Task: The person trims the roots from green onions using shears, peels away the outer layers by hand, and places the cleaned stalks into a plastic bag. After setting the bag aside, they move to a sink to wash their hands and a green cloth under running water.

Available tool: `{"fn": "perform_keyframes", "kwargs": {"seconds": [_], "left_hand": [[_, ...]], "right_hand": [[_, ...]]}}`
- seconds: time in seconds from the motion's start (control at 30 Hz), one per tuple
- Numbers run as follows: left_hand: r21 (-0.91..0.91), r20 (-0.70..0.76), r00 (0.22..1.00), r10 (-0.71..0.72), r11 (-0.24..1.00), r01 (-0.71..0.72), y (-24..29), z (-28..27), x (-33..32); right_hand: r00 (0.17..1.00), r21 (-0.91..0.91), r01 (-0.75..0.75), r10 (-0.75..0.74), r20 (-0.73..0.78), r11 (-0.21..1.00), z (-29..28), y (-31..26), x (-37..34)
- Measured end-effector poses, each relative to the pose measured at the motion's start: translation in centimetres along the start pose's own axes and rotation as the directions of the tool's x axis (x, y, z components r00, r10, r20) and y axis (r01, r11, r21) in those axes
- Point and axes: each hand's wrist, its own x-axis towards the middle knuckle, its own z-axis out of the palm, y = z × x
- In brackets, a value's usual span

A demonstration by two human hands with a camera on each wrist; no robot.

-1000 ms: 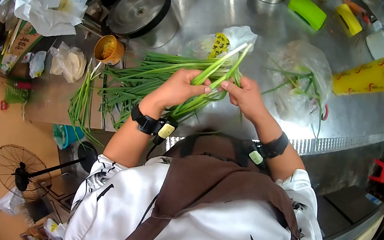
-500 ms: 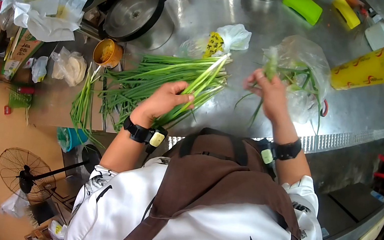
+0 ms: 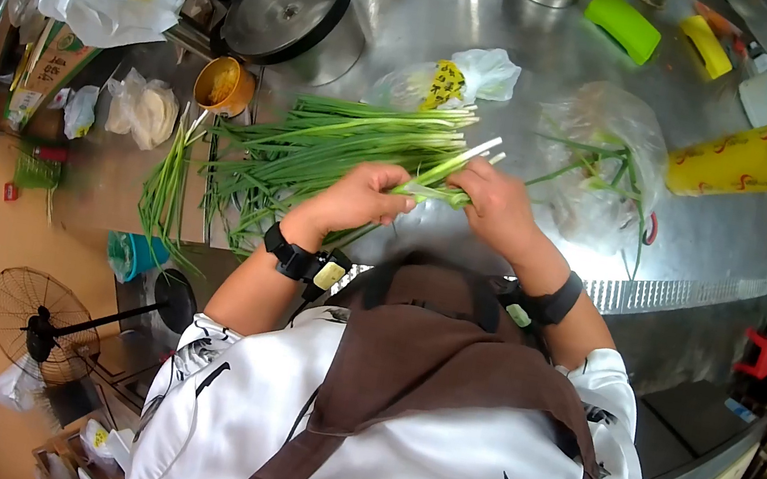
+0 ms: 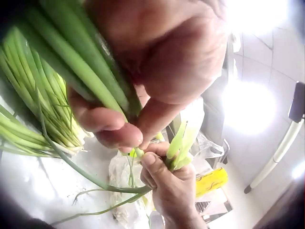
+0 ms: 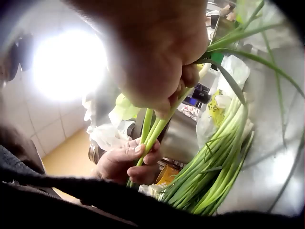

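Note:
My left hand (image 3: pixel 362 199) grips several green onion stalks (image 4: pixel 71 47), its thumb and fingers curled round them. Close on its right, my right hand (image 3: pixel 500 210) pinches the pale ends and some loose leaves of these stalks; in the left wrist view the right hand (image 4: pixel 174 188) holds peeled light-green leaf pieces (image 4: pixel 181 143). Beyond both hands a large pile of green onions (image 3: pixel 320 133) lies on the counter, white ends toward the right. From the right wrist view, the left hand (image 5: pixel 126 162) is seen round the stalks below the right hand (image 5: pixel 152 62).
A clear plastic bag (image 3: pixel 592 208) with green scraps lies right of the hands. Behind the pile are a tied bag (image 3: pixel 482 73) and a lidded pot (image 3: pixel 285 10). An orange cup (image 3: pixel 224 86) and a smaller onion bunch (image 3: pixel 166 193) are at left; yellow rolls (image 3: pixel 751 164) at right.
My right hand moved right toward the plastic bag with green scraps, then came back to the left hand. The stalks in the left hand now lie apart from the pile's white ends.

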Motion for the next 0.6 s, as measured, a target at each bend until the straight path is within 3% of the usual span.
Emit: {"fn": "perform_keyframes", "kwargs": {"seconds": [0.07, 0.17, 0.23, 0.27, 0.33, 0.37, 0.43, 0.47, 0.53, 0.6], "left_hand": [[0.026, -0.018, 1.000, 0.013, 1.000, -0.012, -0.7, 0.4, 0.1], [0.148, -0.040, 0.999, 0.029, 0.989, -0.022, -1.2, 0.0, -0.3], [0.240, -0.122, 0.984, 0.127, 0.966, -0.095, -1.9, -0.7, -0.7], [0.238, -0.125, 0.984, 0.128, 0.967, -0.095, -2.3, -1.5, -0.9], [0.413, -0.279, 0.928, 0.249, 0.903, -0.118, -2.7, -3.5, -0.9], [0.412, -0.281, 0.928, 0.247, 0.904, -0.116, -2.5, -4.5, -0.8], [0.583, -0.556, 0.808, 0.193, 0.784, 0.213, -1.6, -6.5, 0.0], [0.584, -0.557, 0.807, 0.197, 0.784, 0.212, -1.6, -7.2, 0.8], [0.746, -0.550, 0.754, 0.358, 0.616, 0.252, -2.4, -8.5, 2.6], [0.807, -0.481, 0.761, 0.436, 0.560, 0.188, -4.4, -9.6, 4.8]], "right_hand": [[1.000, 0.016, -0.019, 0.019, 0.025, 1.000, 0.1, 0.1, -0.1], [0.992, 0.079, -0.102, 0.107, -0.068, 0.992, 0.2, 1.1, -0.6], [0.943, -0.075, -0.289, 0.271, -0.193, 0.954, -0.6, 2.3, -1.0], [0.944, -0.075, -0.287, 0.269, -0.190, 0.955, -1.1, 3.1, -1.2], [0.883, -0.096, -0.294, 0.231, -0.409, 0.951, -1.9, 5.0, -1.8], [0.884, -0.095, -0.293, 0.232, -0.407, 0.951, -2.0, 6.0, -2.4], [0.732, 0.150, -0.492, 0.501, -0.461, 0.857, -2.3, 6.6, -2.8], [0.634, 0.460, -0.486, 0.662, -0.400, 0.743, -2.5, 5.6, -2.5], [0.651, 0.491, -0.491, 0.678, -0.343, 0.720, -2.8, 4.9, -2.1], [0.665, 0.516, -0.503, 0.692, -0.281, 0.693, -2.7, 4.0, -1.9]]}}
